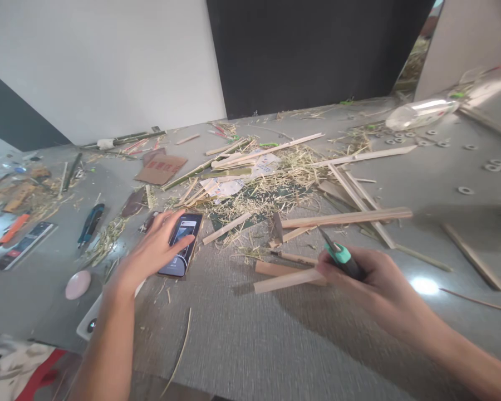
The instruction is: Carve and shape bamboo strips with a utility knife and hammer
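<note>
My left hand [161,248] lies over a smartphone [182,263] on the table, its fingers stretched out and the thumb over the lit screen. In my right hand [371,278] is a craft knife [343,257] with a teal collar and dark handle, its blade pointing up and away. A pale wooden strip [288,280] reaches to the fingertips of that hand; whether they hold it too, I cannot tell. Just beyond the knife lie a longer wooden strip [350,217] and several other sticks. Wood shavings [271,203] are heaped between the hands, farther back.
A clear plastic bottle [421,114] lies at the back right near several white rings [465,190]. To the left are a blue-black tool [91,224], an orange cutter [13,229], and a pink oval object [78,284]. A cardboard piece [161,168] sits behind my left hand.
</note>
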Demonstrator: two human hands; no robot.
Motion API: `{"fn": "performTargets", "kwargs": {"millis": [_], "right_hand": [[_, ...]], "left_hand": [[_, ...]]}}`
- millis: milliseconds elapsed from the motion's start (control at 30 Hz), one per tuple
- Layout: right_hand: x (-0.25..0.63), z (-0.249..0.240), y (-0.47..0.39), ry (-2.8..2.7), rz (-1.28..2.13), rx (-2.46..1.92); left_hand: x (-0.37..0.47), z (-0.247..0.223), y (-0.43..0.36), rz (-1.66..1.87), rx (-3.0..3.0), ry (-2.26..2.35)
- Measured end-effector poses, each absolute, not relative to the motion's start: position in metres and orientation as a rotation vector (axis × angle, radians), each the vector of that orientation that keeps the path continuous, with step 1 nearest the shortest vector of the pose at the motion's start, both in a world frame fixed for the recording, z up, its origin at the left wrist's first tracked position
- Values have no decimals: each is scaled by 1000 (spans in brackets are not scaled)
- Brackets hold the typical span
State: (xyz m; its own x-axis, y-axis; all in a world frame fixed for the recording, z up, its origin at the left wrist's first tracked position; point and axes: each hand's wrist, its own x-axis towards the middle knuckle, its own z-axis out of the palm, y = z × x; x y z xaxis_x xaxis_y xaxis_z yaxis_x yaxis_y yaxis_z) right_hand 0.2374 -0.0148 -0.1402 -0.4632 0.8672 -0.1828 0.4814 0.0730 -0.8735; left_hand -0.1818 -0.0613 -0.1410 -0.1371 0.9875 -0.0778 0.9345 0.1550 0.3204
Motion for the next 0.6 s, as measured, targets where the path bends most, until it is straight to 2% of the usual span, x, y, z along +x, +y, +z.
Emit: {"fn": "performTargets", "kwargs": {"millis": [267, 600], "right_hand": [[239, -146, -12, -1959, 1319, -1378], [240, -156, -6, -2030, 1291, -1421]], "left_hand": [[-216, -141, -75, 273, 1742, 2182], [-207, -135, -77, 235, 1699, 2092]]}}
